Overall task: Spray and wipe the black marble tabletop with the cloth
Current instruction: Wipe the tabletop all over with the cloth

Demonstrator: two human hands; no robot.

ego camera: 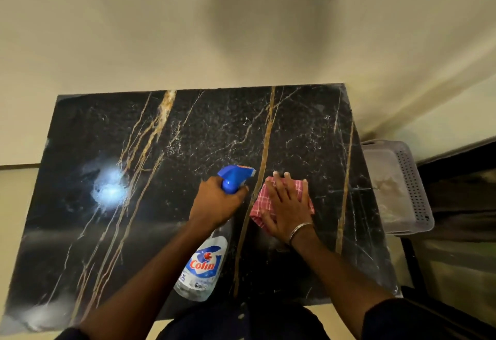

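The black marble tabletop [166, 151] with gold and white veins fills the middle of the view. My left hand [216, 202] grips the neck of a clear spray bottle [204, 264] with a blue trigger head [234, 177], held above the table and pointing away from me. Just to its right, my right hand [285, 205] lies flat, fingers spread, pressing a folded red-and-white checked cloth [259, 200] onto the marble. A thin metal bangle circles the right wrist.
A pale perforated plastic basket [410, 186] stands off the table's right edge. A cream wall runs along the table's far edge. A bright light reflection [111, 189] shows on the left of the marble. Dark furniture lies at the far right.
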